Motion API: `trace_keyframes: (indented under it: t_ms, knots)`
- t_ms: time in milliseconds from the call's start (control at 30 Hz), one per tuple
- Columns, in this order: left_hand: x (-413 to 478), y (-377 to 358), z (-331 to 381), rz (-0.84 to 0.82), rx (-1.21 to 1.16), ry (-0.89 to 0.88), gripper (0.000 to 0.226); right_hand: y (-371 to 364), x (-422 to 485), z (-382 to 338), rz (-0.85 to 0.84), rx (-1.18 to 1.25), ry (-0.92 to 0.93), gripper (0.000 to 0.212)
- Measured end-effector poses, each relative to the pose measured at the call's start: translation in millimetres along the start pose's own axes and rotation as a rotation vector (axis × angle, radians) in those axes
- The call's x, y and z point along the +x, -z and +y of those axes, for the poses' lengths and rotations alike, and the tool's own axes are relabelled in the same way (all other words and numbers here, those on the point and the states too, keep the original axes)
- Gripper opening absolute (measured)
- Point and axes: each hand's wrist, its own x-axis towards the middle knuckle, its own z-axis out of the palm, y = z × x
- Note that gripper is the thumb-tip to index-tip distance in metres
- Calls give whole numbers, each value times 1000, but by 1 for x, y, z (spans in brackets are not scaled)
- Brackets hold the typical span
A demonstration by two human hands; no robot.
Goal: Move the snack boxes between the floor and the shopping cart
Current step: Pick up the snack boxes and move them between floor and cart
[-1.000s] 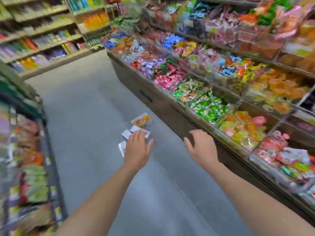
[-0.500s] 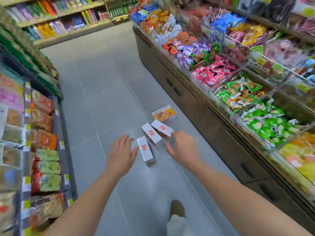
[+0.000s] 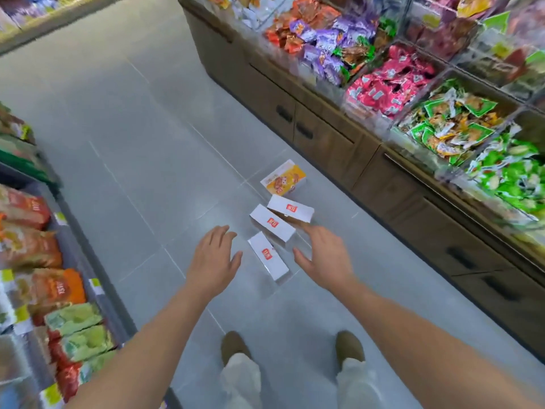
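Nearest white box (image 3: 267,255): on floor (image 3: 147,172), between left grip (image 3: 213,258) and right grip (image 3: 323,258), both released; long axis forward-left.

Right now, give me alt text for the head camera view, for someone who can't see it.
The left hand and right hand, both open, reach down toward three white snack boxes and a yellow box on the grey tiled floor. Snack bins line the right side, shelves of bagged snacks the left.
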Motion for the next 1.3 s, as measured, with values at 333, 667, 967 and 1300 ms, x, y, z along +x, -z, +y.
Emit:
trace_keyframes:
  t_ms: [333,667,967,1300]
  knots:
    - [92,-67,-101,-252,116,-301,55,-109,38,-20,10,-43,-289,59]
    - [162,-225,-149,-504,339,-450,86,-272,84,35,-103,-4,-457,80]
    - [240,-413,-175,-595,468,-664,94,-463,129,99,-250,-4,-555,97]
    - [270,-537,-201,-591,657,-880,92,-584,157,137,-347,-17,-577,100]
